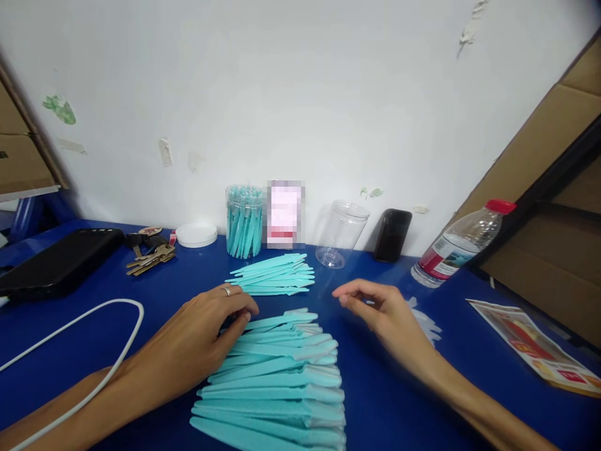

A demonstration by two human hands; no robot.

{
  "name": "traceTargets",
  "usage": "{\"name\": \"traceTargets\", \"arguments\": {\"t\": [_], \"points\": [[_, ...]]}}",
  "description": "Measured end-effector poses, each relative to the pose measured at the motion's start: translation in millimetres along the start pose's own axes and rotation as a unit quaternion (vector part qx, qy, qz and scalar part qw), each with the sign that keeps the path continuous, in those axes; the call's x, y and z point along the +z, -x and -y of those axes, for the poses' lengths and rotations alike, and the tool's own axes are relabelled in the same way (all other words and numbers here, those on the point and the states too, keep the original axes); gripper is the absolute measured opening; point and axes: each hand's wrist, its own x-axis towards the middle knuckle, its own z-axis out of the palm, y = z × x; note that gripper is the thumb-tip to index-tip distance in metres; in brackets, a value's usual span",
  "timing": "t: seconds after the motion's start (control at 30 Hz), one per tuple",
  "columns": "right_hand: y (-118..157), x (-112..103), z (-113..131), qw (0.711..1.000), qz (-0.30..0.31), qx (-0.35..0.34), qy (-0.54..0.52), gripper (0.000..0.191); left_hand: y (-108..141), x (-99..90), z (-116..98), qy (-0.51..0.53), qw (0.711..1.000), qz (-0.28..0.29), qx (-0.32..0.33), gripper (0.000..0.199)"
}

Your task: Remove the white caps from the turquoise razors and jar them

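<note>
- In the head view I am judging the white cable (141,313) a snag risk: it is crossing in front of the left forearm (145,373), and a catch could be dragging the arm sideways.
- I am also wary of the near row of teal sticks (267,379): they are lying loose and overlapping, so a low sweep of the left hand (211,326) could be skewing them.
- The clear jar (342,235) is standing by the far edge of the worktop (201,269); it is looking light, so a knock from the right hand (385,313) could be tipping it.
- The near row is running from beneath the left fingertips toward the worktop's near edge, which is falling outside my view; the far row (272,275) is lying just beyond.
- The left hand is curling over the row's far left corner; whether it is pinching a stick, I cannot tell.
- The right hand is hovering right of both rows, loosely curled, thumb and forefinger slightly parted, holding nothing visible.
</note>
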Motion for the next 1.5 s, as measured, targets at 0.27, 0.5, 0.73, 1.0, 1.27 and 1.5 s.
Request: {"name": "traceTargets", "arguments": {"t": [0.27, 0.5, 0.73, 1.0, 1.27, 1.5], "points": [[-10, -38, -6, 0.977, -0.146, -0.087, 0.132, 0.021, -7, -8.1, 18, -0.059, 0.997, -0.054, 0.022, 0.03], [-7, -43, -2, 0.959, -0.16, -0.139, 0.186, 0.02, -1, -11.3, 14, -0.045, 0.998, -0.016, 0.046, 0.043], [-5, -40, -2, 0.944, -0.157, -0.206, 0.206, 0.02, 21, -21.4, -24, -0.061, 0.979, 0.187, -0.055, 0.093], [-5, -40, 2, 0.94, -0.135, -0.216, 0.227, 0.018, 33, -11.0, -25, -0.059, 0.984, 0.171, -0.002, 0.129], [-8, -43, 1, 0.942, -0.147, -0.202, 0.224, 0.02, 44, -9.2, -9, -0.147, 0.966, 0.208, 0.054, 0.105], [-8, -43, 2, 0.947, -0.106, -0.186, 0.238, 0.021, 48, 1.3, 0, -0.164, 0.966, 0.198, 0.017, 0.117]]}}
